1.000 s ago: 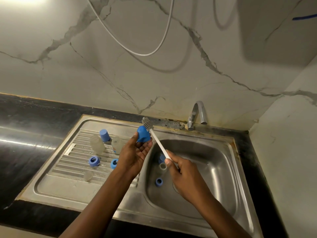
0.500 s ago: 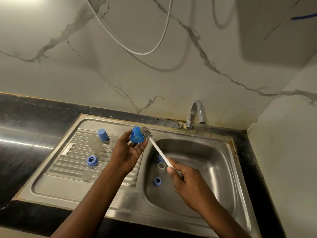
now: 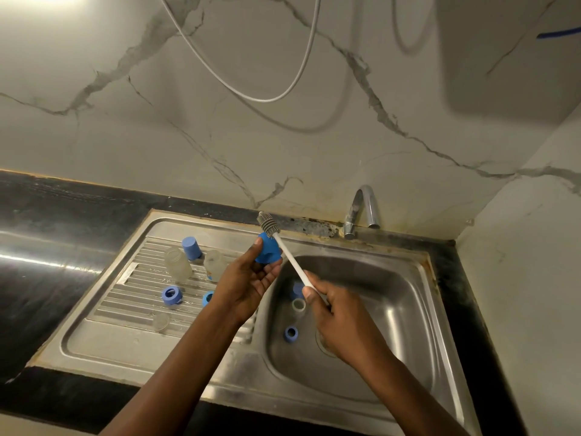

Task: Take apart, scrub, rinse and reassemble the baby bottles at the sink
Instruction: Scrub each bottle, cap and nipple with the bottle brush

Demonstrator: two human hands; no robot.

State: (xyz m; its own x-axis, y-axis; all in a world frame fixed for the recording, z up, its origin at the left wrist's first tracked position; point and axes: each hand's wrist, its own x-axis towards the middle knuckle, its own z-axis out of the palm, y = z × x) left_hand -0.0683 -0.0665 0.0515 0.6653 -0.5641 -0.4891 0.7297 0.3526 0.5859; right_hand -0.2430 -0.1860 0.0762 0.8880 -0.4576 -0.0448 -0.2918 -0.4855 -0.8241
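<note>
Your left hand (image 3: 248, 278) grips a blue cap (image 3: 267, 248); your right hand (image 3: 336, 313) pinches the brush (image 3: 284, 247), bristles seemingly just above it, over the sink's (image 3: 408, 278) left rim.

Glossy steel sink (image 3: 408, 297); matt blue plastic cap (image 3: 267, 248).

brush (image 3: 290, 258) pushed up, past blue cap (image 3: 267, 249)

Beyond the left hand (image 3: 248, 284) rises a white marble wall (image 3: 125, 146) veined in grey, with a white cable (image 3: 265, 101) looping across it. Right of the right hand (image 3: 342, 322), a second marble wall (image 3: 534, 294) forms a corner. Far left, the black tabletop (image 3: 63, 215) carries a bright streak of light.
</note>
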